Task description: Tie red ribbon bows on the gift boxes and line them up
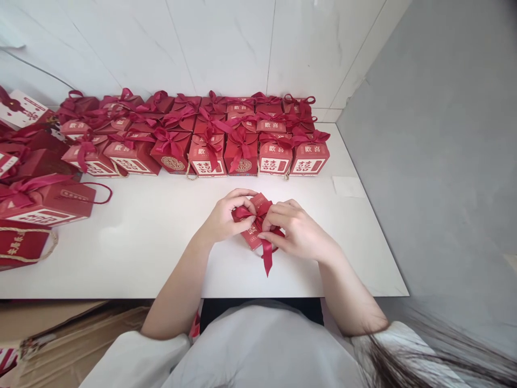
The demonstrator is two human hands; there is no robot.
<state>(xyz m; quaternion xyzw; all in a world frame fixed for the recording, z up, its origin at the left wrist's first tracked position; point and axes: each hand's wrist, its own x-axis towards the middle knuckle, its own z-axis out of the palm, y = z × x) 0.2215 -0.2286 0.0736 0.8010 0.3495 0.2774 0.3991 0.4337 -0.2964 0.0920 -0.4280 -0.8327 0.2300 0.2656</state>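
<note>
A small red gift box stands on the white table in front of me, with a red satin ribbon tied in a bow on its top. My left hand pinches the bow's left loop between thumb and fingers. Over the right side of the box, my right hand has its fingers closed on the ribbon near the knot. One pointed ribbon tail hangs down toward me below that hand. Much of the box top and the bow's right side is covered by my fingers.
Several rows of red gift boxes with ribbon bows line the back of the white table against the tiled wall. Larger red boxes with cord handles crowd the left. A white paper slip lies at right, beside a grey wall.
</note>
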